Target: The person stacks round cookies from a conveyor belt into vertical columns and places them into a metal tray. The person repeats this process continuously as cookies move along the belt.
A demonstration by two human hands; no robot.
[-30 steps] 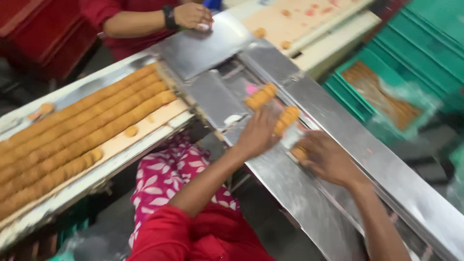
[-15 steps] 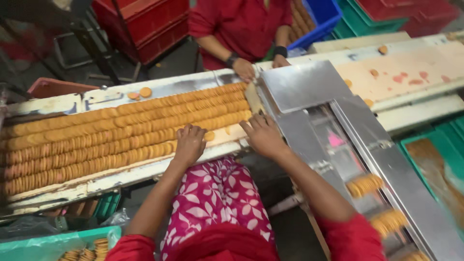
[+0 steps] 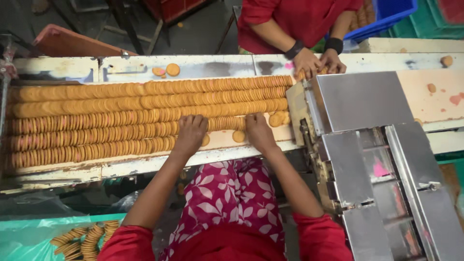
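Both hands have closed inward since the earlier frame: left hand (image 3: 191, 133) and right hand (image 3: 257, 133) at centre frame clasp a biscuit row (image 3: 226, 123) between them on the tray (image 3: 145, 164).

1. A steel machine cover (image 3: 365, 99) sits at the right end of the long tray.
2. Beyond the cover's far left corner, a co-worker in a red top (image 3: 290, 19) leans over the line.
3. A blue crate (image 3: 386, 19) lies behind the cover.
4. Two loose biscuits (image 3: 166, 70) lie well left of the cover.
5. A green plastic-lined bin (image 3: 29, 237) of biscuits stands far below-left of the cover.
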